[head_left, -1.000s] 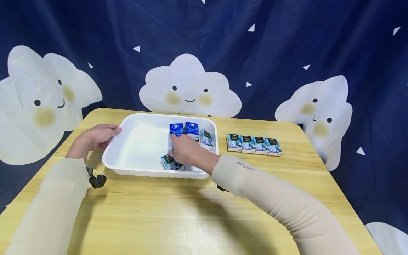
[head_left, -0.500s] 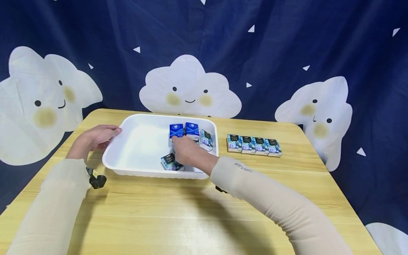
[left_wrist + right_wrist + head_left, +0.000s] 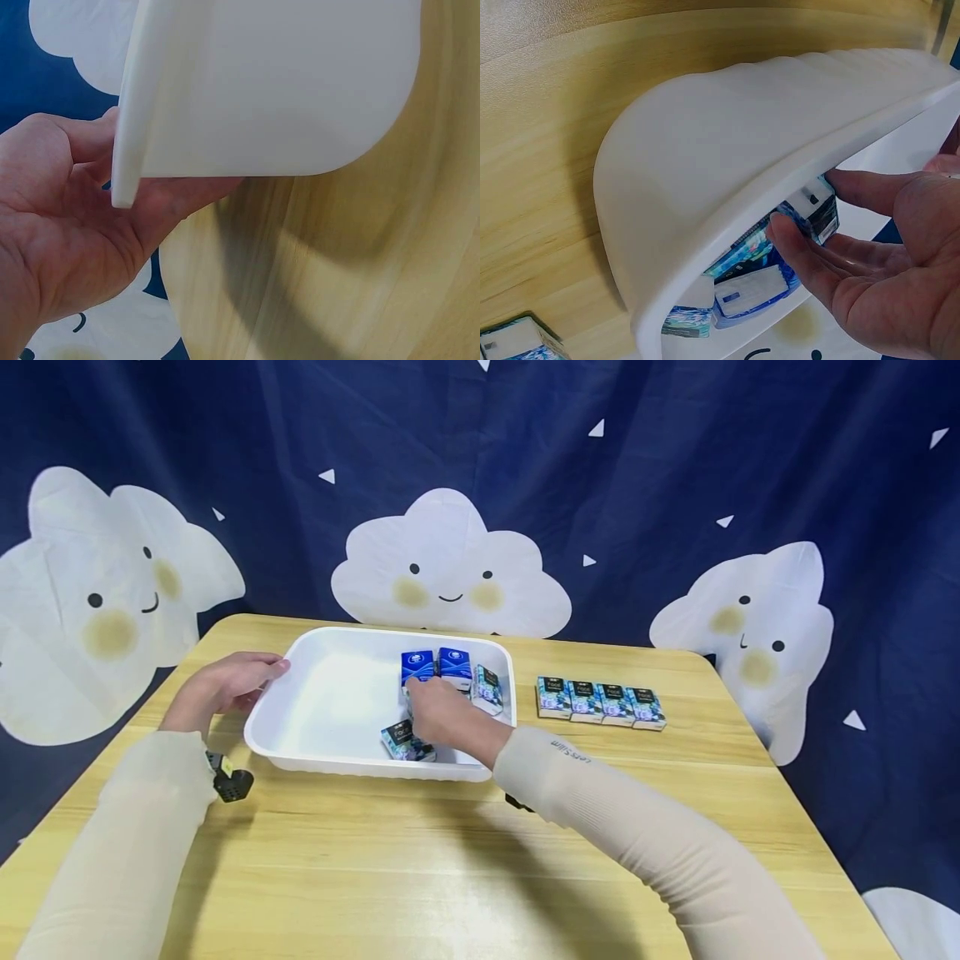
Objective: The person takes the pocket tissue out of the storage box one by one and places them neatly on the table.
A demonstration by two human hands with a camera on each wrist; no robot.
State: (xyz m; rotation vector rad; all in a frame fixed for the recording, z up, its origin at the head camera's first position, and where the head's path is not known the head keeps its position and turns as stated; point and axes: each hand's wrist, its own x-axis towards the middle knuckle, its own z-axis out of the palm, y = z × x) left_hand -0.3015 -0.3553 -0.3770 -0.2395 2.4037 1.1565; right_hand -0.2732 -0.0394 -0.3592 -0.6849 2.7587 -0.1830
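Observation:
My left hand (image 3: 243,681) grips the left rim of a white plastic tray (image 3: 322,762), fingers under it in the left wrist view. My right hand (image 3: 442,710) reaches into the tray's right half. In the right wrist view, its thumb and fingers pinch a small flower-print tissue pack (image 3: 819,204), mostly hidden by the hand in the head view. Beyond the hand lie two blue tissue packs, the right one (image 3: 454,667) tight against the other. One flower-print pack (image 3: 487,690) lies by the right wall, and another pack (image 3: 407,742) tilts near the front wall.
On the wooden table (image 3: 360,877), right of the tray, several flower-print packs stand in a row, the leftmost pack (image 3: 553,697) nearest the tray. A dark blue cloud-print curtain (image 3: 480,443) hangs behind the table edge.
My right hand has shifted very slightly rightward and down inside the tray, uncovering a little more of the front pack. The left hand and tray stay in place; the head view shifts slightly.

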